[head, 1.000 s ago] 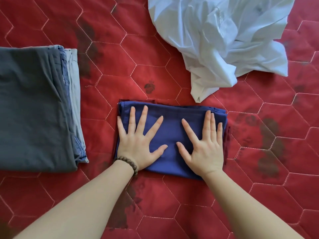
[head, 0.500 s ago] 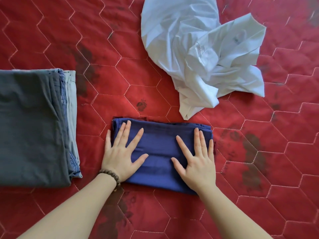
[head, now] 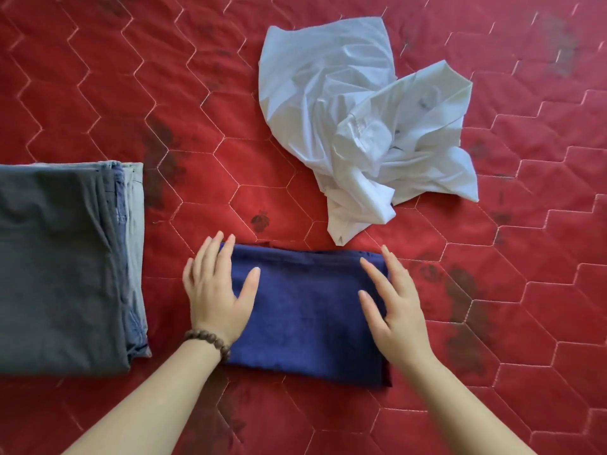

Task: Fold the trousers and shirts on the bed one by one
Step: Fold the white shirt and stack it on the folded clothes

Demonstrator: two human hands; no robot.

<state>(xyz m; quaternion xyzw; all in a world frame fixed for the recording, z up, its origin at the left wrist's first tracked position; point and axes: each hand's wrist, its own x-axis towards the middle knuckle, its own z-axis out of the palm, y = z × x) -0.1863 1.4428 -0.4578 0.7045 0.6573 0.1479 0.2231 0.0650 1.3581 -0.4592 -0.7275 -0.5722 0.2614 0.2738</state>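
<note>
A folded navy blue garment lies flat on the red quilted bed in front of me. My left hand, with a bead bracelet at the wrist, rests at the garment's left edge, fingers straight and close together. My right hand lies at its right edge, fingers straight, thumb over the cloth. A crumpled white shirt sits unfolded just beyond the navy garment, up and to the right. At the left stands a stack of folded clothes, dark grey on top with blue and pale denim layers beneath.
The red quilt carries hexagon stitching and dark printed patches. Open bedspread lies right of the navy garment and beyond the stack.
Both hands slid outward from the middle of the navy garment to its left and right edges, fingers drawn together. The view tilted, so everything sits lower in frame.
</note>
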